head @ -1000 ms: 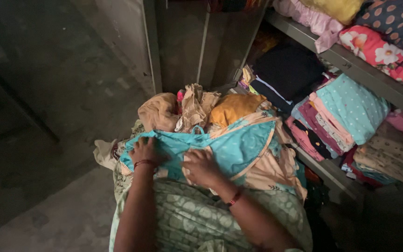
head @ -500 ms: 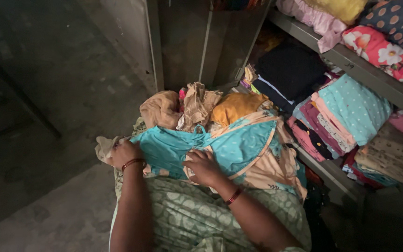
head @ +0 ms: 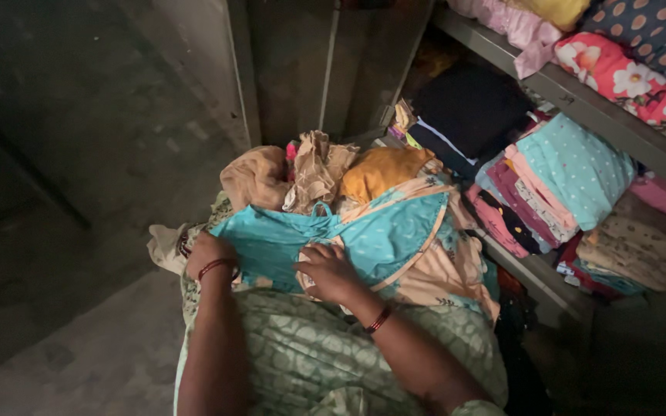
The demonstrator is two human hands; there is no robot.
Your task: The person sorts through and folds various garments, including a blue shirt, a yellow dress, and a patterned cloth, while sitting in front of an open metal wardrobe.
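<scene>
A turquoise garment (head: 379, 235) with peach trim lies spread over a heap of clothes on my lap. My left hand (head: 210, 253), a red bangle at the wrist, grips the garment's left edge. My right hand (head: 325, 271), also with a red bangle, presses flat on the garment's middle, fingers closed on a fold of cloth. Under the garment lies peach printed fabric (head: 441, 277). Green patterned cloth (head: 302, 354) covers my lap below both arms.
Crumpled beige (head: 254, 179), tan (head: 316, 171) and mustard (head: 379, 171) clothes sit behind the garment. To the right, metal shelves (head: 595, 115) hold folded stacks: a dotted teal piece (head: 572, 169), dark cloth (head: 468, 108), floral bedding (head: 626, 77). A dark concrete floor (head: 79, 154) lies to the left.
My left hand slid left from the garment's top to its left edge and drew it out flatter. My right hand stayed pressed on the middle. The view shifted slightly.
</scene>
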